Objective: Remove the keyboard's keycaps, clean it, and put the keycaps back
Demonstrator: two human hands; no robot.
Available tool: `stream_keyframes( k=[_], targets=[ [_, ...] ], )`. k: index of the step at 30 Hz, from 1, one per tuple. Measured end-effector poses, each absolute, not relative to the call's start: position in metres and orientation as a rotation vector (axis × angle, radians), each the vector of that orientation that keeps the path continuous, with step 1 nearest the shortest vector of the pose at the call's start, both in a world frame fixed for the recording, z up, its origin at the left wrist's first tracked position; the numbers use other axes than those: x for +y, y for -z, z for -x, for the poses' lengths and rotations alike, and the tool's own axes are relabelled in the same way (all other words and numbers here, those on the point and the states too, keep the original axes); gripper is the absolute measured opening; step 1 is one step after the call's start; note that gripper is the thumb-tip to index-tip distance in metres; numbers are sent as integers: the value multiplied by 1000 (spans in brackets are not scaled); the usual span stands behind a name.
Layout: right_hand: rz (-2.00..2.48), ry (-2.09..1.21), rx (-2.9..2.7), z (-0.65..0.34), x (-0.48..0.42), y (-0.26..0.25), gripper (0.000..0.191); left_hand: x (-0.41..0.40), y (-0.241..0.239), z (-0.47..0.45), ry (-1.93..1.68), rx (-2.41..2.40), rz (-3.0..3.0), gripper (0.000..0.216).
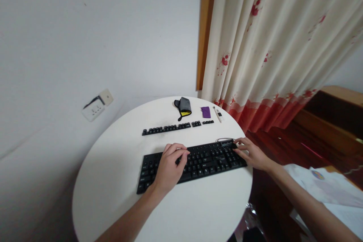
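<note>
A black keyboard (208, 160) lies at a slant on the round white table (113, 196). The top row of its keys appears to be off. My left hand (171, 164) is over its left half, thumb and fingertips closed together near the upper edge; whatever they pinch is too small to tell. At the upper right corner, my right hand (251, 153) grips the keyboard's end with thumb and fingers bent. Behind the keyboard, loose black keycaps (167, 128) form a long row, with two shorter groups to its right.
Toward the back are a folded grey and yellow cloth (185, 106), a purple cloth (205, 112) and a small white brush-like tool (217, 114). A cable (225, 138) loops behind the keyboard. A wall socket (95, 109) is at left, a floral curtain (255, 45) at right.
</note>
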State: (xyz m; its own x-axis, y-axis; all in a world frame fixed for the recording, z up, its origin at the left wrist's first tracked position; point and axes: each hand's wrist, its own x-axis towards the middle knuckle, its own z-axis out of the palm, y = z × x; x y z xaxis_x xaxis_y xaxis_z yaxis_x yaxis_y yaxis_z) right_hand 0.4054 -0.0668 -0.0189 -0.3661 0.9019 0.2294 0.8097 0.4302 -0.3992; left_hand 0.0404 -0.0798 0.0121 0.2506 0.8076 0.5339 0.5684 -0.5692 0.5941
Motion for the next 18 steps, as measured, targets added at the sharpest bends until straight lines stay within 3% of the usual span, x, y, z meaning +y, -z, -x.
stream_keyframes(
  k=[8,14,18],
  targets=[
    [1599,-29,-1923,-392,-88,48,34,-52,-28,27,-1135,1585,-2226,30],
    [1712,67,-1748,-363,-111,71,45,-60,13,100,-830,1990,-2090,39],
    [1766,80,-1788,-342,-117,81,51,-85,41,111,-796,2016,-2053,40]
  ],
)
